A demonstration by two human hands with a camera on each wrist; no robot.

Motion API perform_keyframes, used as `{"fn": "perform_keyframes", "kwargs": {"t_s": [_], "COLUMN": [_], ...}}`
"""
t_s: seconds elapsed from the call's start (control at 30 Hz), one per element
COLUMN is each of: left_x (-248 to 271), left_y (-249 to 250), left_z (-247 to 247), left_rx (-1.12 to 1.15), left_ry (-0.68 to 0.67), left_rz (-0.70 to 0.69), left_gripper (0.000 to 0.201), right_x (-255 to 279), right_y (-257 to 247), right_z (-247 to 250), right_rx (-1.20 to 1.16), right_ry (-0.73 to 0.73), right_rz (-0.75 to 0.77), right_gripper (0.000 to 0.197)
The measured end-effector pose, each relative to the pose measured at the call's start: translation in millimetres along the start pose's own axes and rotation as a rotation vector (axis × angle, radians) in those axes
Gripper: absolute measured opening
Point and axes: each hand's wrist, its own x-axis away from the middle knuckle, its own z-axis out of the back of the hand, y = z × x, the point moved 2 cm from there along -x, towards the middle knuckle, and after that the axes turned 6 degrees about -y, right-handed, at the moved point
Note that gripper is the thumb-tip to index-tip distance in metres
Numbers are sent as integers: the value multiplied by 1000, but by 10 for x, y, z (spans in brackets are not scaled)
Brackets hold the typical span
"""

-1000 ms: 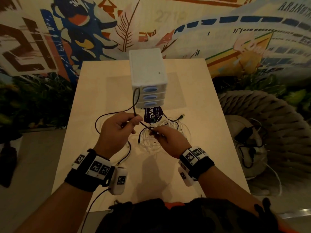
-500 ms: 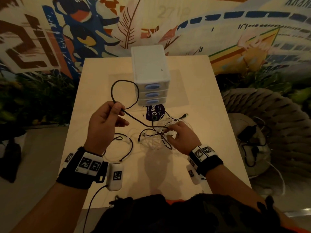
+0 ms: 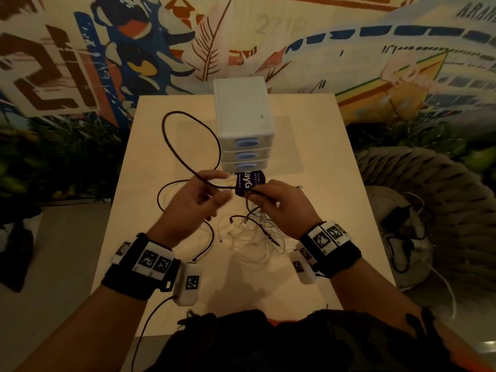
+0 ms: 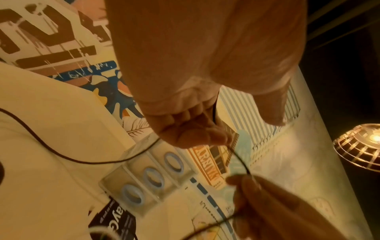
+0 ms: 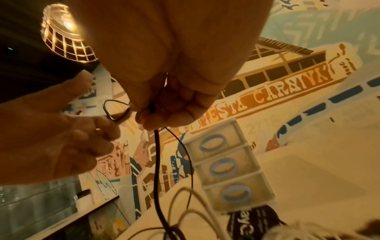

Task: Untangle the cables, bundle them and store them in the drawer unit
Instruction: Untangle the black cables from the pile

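A: What are we holding?
B: Our left hand (image 3: 193,202) and right hand (image 3: 279,202) both pinch the limp, light black cable (image 3: 188,146) stretched between them.
A: Best grip?
B: Probably near its plug.

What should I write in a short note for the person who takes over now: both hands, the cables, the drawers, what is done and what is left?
Left hand: holds the black cable in its fingers, its loop raised left of the drawer unit.
Right hand: grips the same black cable near a dark purple card on the table.
White cables: loose heap on the table under the hands, with black cable running through it.
Drawer unit: all three drawers closed.
Done: black cable partly lifted from the heap.
Left: finish untangling, bundle each cable, open a drawer, store them.
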Motion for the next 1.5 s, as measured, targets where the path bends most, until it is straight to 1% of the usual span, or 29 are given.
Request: {"fn": "perform_keyframes", "kwargs": {"t_s": [0.03, 0.07, 0.1, 0.13, 0.2, 0.23, 0.27, 0.33, 0.4, 0.43, 0.47, 0.53, 0.63, 0.7, 0.77, 0.83, 0.9, 0.97, 1.13, 1.2, 1.27, 1.3, 1.37, 1.47, 1.5], "left_x": [-5, -17, -24, -24, -21, -14, -5, 11, 32, 39, 46, 63, 109, 146, 177, 205, 240, 277, 344, 353, 324, 301, 249, 240, 256], "left_y": [-10, -16, 1, 31, 104, 142, 173, 232, 271, 299, 334, 422, 563, 628, 643, 607, 545, 471, 323, 286, 159, 58, -202, -684, -828], "left_z": [-71, -134, -183, -213, -191, -152, -104, -26, 3, 10, 21, 77, 251, 360, 428, 491, 565, 643, 762, 780, 795, 792, 755, 661, 617], "left_rx": [-64, -109, -116, -90, -35, -13, 0, -15, -107, -153, -177, -144, -28, -36, -88, -72, -28, -33, -73, -63, -114, -174, -332, -626, -702], "left_ry": [-34, -41, -24, 4, 71, 72, 40, -86, -187, -198, -180, -101, 14, 51, 66, 108, 176, 239, 311, 310, 312, 301, 227, 51, -10], "left_rz": [8, 8, 7, 2, -44, -71, -91, -89, -87, -102, -116, -148, -265, -339, -368, -364, -351, -331, -289, -277, -207, -152, -35, 137, 169], "left_gripper": [37, 28, 19, 15, 23, 25, 26, 30, 24, 21, 22, 23, 23, 25, 23, 22, 23, 24, 30, 35, 39, 40, 42, 48, 50], "right_x": [-29, -50, -64, -68, -64, -58, -52, -36, -16, -14, -17, -38, -54, -47, -36, -21, -10, -6, 25, 58, 85, 95, 100, 92, 89], "right_y": [-54, -107, -150, -189, -228, -224, -213, -190, -184, -191, -200, -170, -13, 66, 105, 120, 144, 166, 123, 124, 130, 126, 101, 78, 78], "right_z": [13, 16, 8, -4, -44, -74, -105, -155, -182, -186, -190, -228, -352, -417, -448, -442, -409, -355, -241, -270, -315, -331, -346, -370, -382], "right_rx": [-1, -7, -15, -26, -43, -47, -52, -74, -92, -86, -76, -42, 57, 62, 52, 43, 53, 45, -45, -35, -34, -42, -61, -99, -99], "right_ry": [6, 9, 8, -2, -44, -76, -111, -161, -156, -144, -140, -180, -275, -288, -252, -141, -15, 28, -112, -117, -92, -81, -77, -115, -141], "right_rz": [28, 59, 81, 85, 45, 18, -9, -53, -60, -50, -41, -58, -83, -85, -82, -38, 13, 7, -168, -173, -165, -162, -147, -130, -134], "right_gripper": [19, 19, 18, 17, 16, 15, 16, 17, 17, 17, 17, 19, 25, 25, 24, 22, 24, 30, 20, 23, 31, 34, 38, 38, 37]}}
